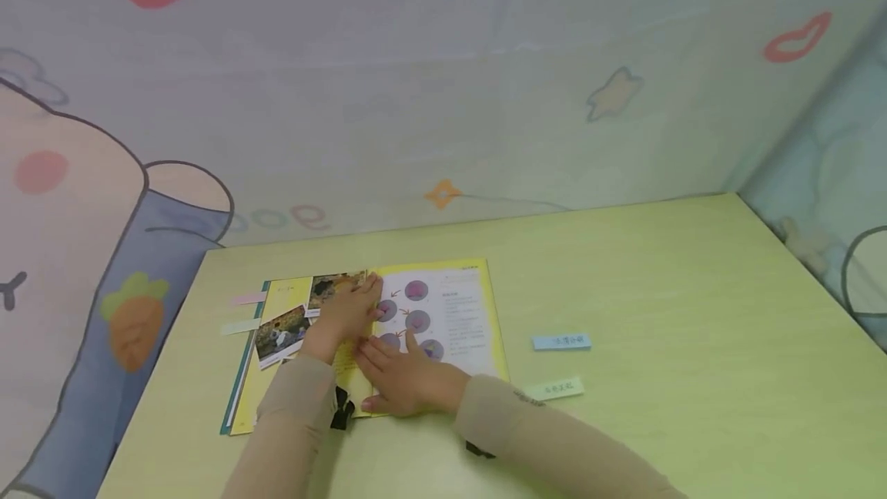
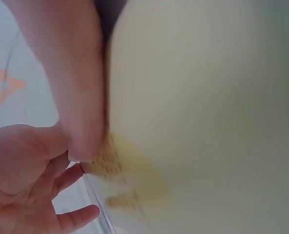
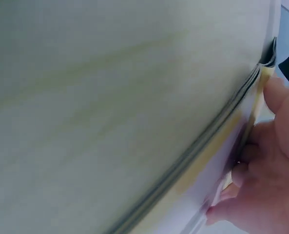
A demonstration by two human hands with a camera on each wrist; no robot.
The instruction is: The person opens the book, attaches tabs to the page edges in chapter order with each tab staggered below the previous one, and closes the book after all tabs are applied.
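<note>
Two hands: you are pressing both of them down flat on the open book (image 1: 388, 329), near its middle fold.
Left hand (image 1: 346, 314): you are laying it on the left page with the fingers straight and reaching up toward the top edge. It is not gripping anything.
Right hand (image 1: 405, 380): you are resting it on the right page, fingers spread and flat, with the fingertips close to your left hand. It is not gripping anything either.
Right wrist view: your fingertips (image 3: 241, 173) are touching the edge of the stacked pages (image 3: 222, 122).
Left wrist view: it is blurry, but your left hand (image 2: 81, 87) is lying against the yellow page, with your right hand (image 2: 27, 180) just beside it.
Book: it is lying open on the light green table (image 1: 658, 276), over on the left side. Photos are showing on the left page and purple circles with arrows on the right page.
Paper strips: a pink strip (image 1: 248, 299) and a pale green strip (image 1: 239, 326) are sitting just left of the book. A blue strip (image 1: 561, 342) and another pale green one (image 1: 554, 389) are sitting to its right, apart from it.
Wall: cartoon pictures are showing behind the table, with a carrot (image 1: 133, 322) and a star (image 1: 613, 95).
</note>
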